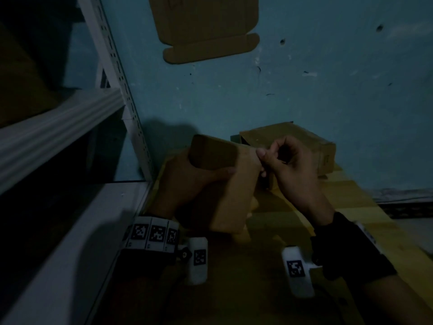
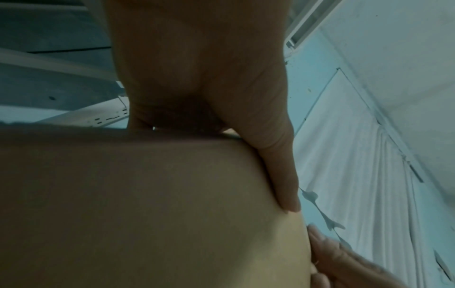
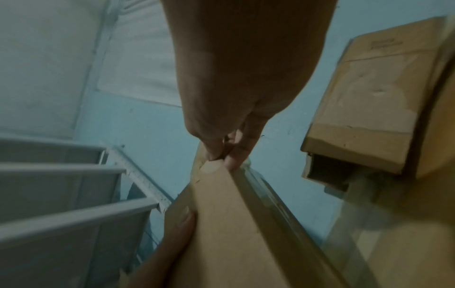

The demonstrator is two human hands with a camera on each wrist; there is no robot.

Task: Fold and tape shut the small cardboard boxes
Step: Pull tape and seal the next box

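Observation:
A small brown cardboard box (image 1: 236, 191) is held up in front of me over the yellow surface. My left hand (image 1: 187, 177) grips it from the left, thumb lying across its front face. My right hand (image 1: 269, 160) pinches the box's upper right corner between thumb and fingers. In the right wrist view the fingertips (image 3: 221, 155) pinch the top edge of the box (image 3: 221, 224), and the left thumb (image 3: 182, 224) lies on its side. The left wrist view shows the box (image 2: 147, 204) close up with my left thumb (image 2: 278, 165) along its edge.
A bigger, worn cardboard box (image 1: 300, 146) stands behind against the blue wall. A flat unfolded cardboard blank (image 1: 206, 26) is up on the wall. A white metal shelf rack (image 1: 70, 118) runs along the left. The yellow surface (image 1: 351, 212) stretches off to the right.

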